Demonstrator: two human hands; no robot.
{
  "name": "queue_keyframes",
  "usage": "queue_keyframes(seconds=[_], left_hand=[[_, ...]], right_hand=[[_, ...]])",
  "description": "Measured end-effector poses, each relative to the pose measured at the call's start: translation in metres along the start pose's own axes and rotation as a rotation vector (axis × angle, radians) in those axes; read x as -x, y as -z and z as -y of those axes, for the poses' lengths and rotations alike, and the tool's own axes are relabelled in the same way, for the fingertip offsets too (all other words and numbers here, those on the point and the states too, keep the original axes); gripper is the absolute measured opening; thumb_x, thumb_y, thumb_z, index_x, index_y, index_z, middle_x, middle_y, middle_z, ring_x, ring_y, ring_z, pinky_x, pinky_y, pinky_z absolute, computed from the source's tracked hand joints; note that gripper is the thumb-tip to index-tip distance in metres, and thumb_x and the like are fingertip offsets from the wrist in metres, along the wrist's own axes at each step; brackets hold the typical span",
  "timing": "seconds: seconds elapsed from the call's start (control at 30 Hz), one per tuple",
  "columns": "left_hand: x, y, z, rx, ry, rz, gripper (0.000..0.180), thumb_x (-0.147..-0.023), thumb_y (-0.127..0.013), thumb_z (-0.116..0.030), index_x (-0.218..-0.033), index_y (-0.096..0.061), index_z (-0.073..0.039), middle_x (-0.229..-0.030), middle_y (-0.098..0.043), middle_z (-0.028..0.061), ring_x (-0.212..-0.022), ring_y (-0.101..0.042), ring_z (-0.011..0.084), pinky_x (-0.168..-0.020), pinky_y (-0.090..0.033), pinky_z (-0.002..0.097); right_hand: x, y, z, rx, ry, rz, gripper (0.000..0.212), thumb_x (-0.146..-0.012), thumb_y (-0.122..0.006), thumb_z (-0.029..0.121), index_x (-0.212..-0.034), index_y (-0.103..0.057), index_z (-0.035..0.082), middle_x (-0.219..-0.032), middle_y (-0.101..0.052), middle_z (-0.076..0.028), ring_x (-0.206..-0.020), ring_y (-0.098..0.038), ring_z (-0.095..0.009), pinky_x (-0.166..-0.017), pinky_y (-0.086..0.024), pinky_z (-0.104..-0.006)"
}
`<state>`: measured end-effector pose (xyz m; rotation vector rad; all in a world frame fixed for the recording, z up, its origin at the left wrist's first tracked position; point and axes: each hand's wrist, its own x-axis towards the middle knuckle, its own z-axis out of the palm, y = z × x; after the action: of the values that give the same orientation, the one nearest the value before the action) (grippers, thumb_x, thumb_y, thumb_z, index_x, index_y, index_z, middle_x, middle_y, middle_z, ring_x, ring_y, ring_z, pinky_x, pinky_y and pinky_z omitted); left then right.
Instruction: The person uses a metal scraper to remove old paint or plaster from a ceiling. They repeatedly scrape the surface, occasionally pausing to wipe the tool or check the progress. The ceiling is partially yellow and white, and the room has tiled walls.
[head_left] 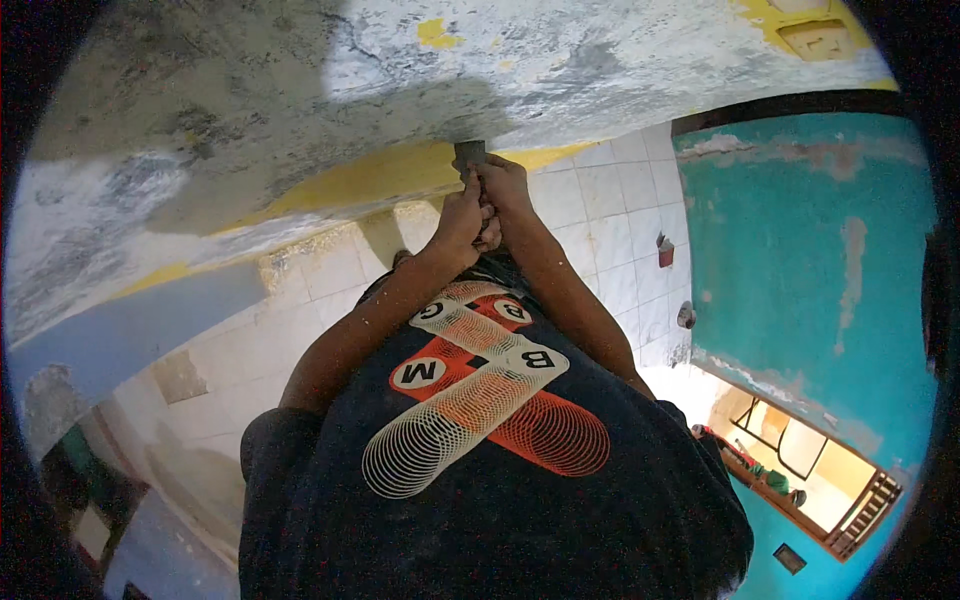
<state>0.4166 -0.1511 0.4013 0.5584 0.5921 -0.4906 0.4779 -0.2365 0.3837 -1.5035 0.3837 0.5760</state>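
My left hand [460, 222] and my right hand [506, 186] are close together in front of me, both closed round one small grey tool. It looks like a scraper [469, 154], its upper end against the wall [400, 75] or just off it; I cannot tell which. My fingers hide most of the handle. Patches of white, grey and bare plaster cover the wall, with a band of yellow paint [350, 183] low down below the tool. Shadows fall across the plaster around my hands.
White floor tiles [603, 190] run along the wall's foot. A small red object [665, 251] and a round grey item [686, 315] lie on the floor at right, near a peeling teal wall [790, 240]. A switch or socket plate [817, 40] sits at upper right.
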Motion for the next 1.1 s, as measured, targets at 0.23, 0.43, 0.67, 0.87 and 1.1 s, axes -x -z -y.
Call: queue_keyframes(seconds=[0.23, 0.43, 0.67, 0.87, 1.1], left_hand=[[0.003, -0.012, -0.002, 0.016, 0.011, -0.086, 0.045, -0.099, -0.033, -0.047, -0.078, -0.039, -0.009, -0.055, -0.036, 0.0011, -0.035, -0.038, 0.0157, -0.033, -0.024, 0.0308], [0.006, -0.005, -0.007, 0.009, -0.019, 0.008, 0.04, -0.1, -0.036, -0.042, -0.074, -0.041, -0.012, -0.053, -0.037, -0.0015, -0.035, -0.037, 0.0121, -0.032, -0.027, 0.0278], [0.01, -0.01, -0.009, -0.058, -0.028, -0.005, 0.043, -0.099, -0.038, -0.045, -0.07, -0.042, -0.012, -0.051, -0.038, -0.0005, -0.033, -0.038, 0.0131, -0.029, -0.026, 0.0286], [-0.007, -0.006, -0.014, -0.054, -0.004, -0.027, 0.05, -0.097, -0.04, -0.048, -0.061, -0.039, -0.014, -0.047, -0.039, 0.0005, -0.032, -0.036, 0.0149, -0.03, -0.027, 0.0289], [-0.041, 0.022, 0.004, -0.002, 0.038, -0.165, 0.045, -0.097, -0.042, -0.045, -0.066, -0.041, -0.013, -0.05, -0.038, -0.0012, -0.035, -0.034, 0.0127, -0.032, -0.027, 0.0279]], right_hand=[[-0.004, -0.002, 0.002, 0.037, 0.136, 0.017, 0.022, -0.085, -0.061, 0.011, -0.1, -0.065, -0.005, -0.081, -0.066, -0.006, -0.061, -0.055, -0.01, -0.054, -0.044, -0.0238], [-0.003, -0.005, 0.004, 0.054, 0.104, -0.056, 0.024, -0.083, -0.063, 0.012, -0.098, -0.065, -0.006, -0.077, -0.064, -0.005, -0.061, -0.054, -0.011, -0.053, -0.043, -0.0242], [-0.016, -0.002, -0.008, -0.066, 0.08, -0.083, 0.027, -0.074, -0.072, 0.018, -0.09, -0.067, -0.003, -0.072, -0.065, -0.007, -0.06, -0.056, -0.014, -0.053, -0.044, -0.0273], [-0.022, -0.01, 0.002, -0.094, 0.126, -0.089, 0.015, -0.072, -0.07, 0.014, -0.075, -0.067, -0.001, -0.068, -0.064, -0.004, -0.057, -0.054, -0.013, -0.053, -0.043, -0.0287], [-0.047, 0.005, -0.037, 0.138, 0.007, -0.068, 0.01, -0.071, -0.068, 0.013, -0.069, -0.068, 0.003, -0.066, -0.064, -0.005, -0.057, -0.056, -0.012, -0.053, -0.043, -0.0291]])
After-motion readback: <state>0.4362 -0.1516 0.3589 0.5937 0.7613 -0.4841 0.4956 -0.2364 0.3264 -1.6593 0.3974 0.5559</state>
